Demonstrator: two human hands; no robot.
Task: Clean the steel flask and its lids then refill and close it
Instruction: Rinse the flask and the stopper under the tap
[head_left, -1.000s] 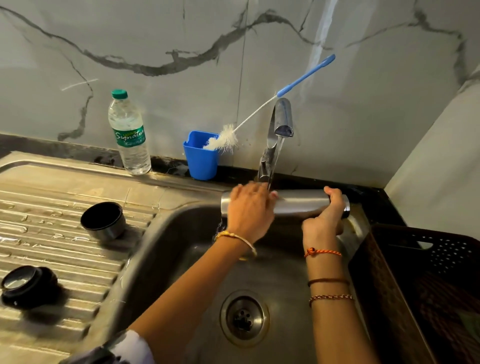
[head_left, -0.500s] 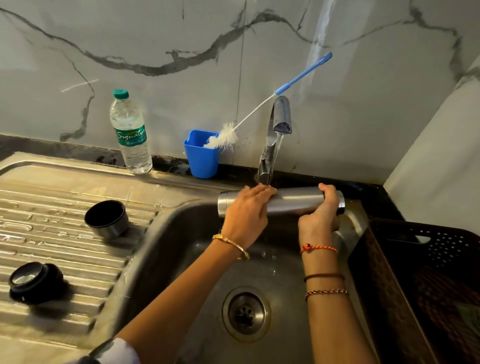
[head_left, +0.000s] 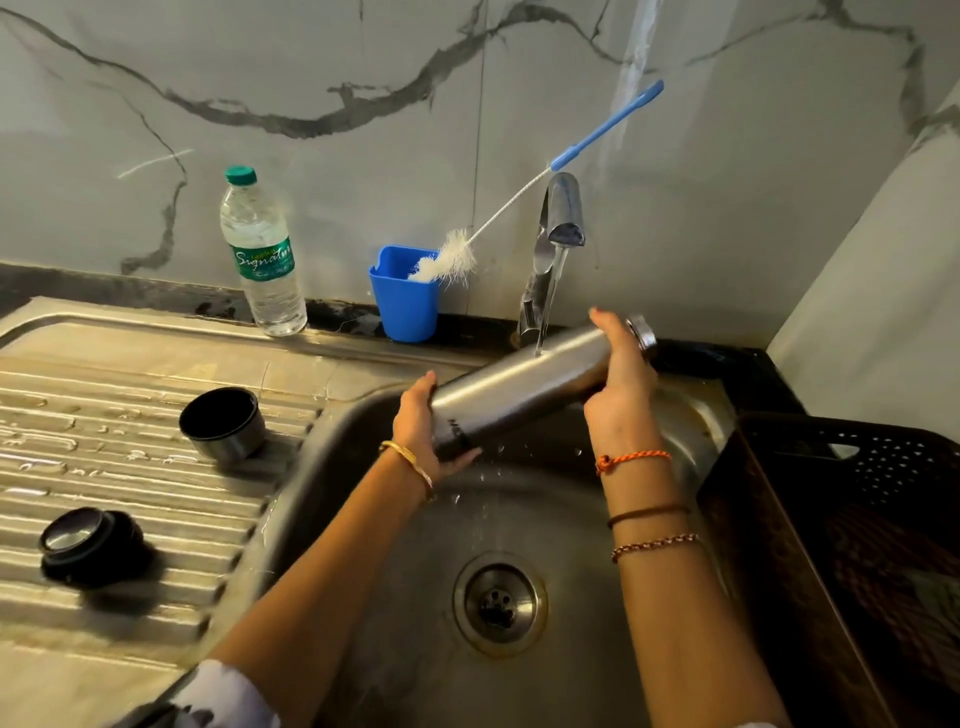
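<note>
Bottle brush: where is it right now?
In the head view the bottle brush stands bristles-down in the blue cup at the back of the counter, between the water bottle and the tap, with its blue handle leaning toward the wall.

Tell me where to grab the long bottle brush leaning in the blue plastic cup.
Grip the bottle brush by its blue handle, coming from above and the right. The handle sticks up free against the marble wall, past the tap; the bristle head rests in the blue plastic cup.

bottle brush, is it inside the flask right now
No, the bottle brush rests with its bristles in the blue cup by the wall, apart from the flask held under the tap.
</note>
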